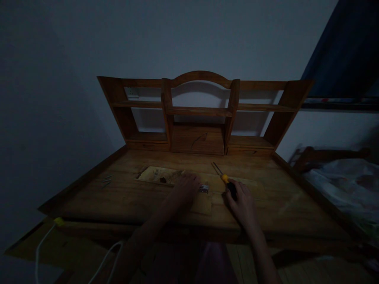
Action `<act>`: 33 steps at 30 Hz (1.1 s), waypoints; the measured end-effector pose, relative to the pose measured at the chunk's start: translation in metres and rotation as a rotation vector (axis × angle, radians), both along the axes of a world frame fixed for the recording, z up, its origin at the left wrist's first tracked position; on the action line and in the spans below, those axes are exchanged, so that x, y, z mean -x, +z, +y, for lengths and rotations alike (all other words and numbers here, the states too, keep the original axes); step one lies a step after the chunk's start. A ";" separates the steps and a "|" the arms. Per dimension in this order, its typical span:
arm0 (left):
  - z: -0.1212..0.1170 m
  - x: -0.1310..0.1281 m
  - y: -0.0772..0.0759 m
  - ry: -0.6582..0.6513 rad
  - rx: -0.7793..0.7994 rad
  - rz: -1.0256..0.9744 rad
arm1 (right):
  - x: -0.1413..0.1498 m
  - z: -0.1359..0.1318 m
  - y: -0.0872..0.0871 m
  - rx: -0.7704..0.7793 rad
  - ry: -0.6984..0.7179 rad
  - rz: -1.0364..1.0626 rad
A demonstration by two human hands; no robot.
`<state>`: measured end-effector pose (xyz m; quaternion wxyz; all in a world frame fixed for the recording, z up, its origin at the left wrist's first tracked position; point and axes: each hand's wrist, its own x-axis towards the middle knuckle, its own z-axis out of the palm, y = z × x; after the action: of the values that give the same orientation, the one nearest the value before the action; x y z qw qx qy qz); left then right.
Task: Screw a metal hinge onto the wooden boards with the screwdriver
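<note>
A screwdriver (225, 179) with a yellow and black handle is gripped in my right hand (242, 201), its shaft pointing away and slightly left over the desk. My left hand (188, 187) bears down on a long pale wooden board (154, 173), its fingers bent and partly hidden in the dim light. Just right of those fingers, a small metal hinge (203, 188) lies on the wood. Below the hinge is a small flat wooden piece (201, 205). The board has a rough left end and a dark spot.
Several screws (107, 180) lie on the left of the wooden desk (124, 205). A shelf unit (198, 110) stands along the back. White cables (38, 252) hang at the lower left. Plastic-covered things (340, 181) are beyond the right edge.
</note>
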<state>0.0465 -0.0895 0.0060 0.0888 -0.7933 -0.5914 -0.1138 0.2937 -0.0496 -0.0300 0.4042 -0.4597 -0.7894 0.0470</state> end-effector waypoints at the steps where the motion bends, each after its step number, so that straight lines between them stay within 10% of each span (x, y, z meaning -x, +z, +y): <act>1: 0.001 0.001 -0.001 0.003 -0.018 0.002 | 0.000 0.000 0.000 -0.001 0.001 0.000; 33: 0.002 0.005 -0.002 -0.119 -0.079 0.064 | 0.000 -0.001 0.002 0.028 -0.002 -0.008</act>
<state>0.0417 -0.0870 0.0038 0.1323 -0.8262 -0.5351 -0.1166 0.2938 -0.0508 -0.0283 0.3946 -0.4663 -0.7898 0.0559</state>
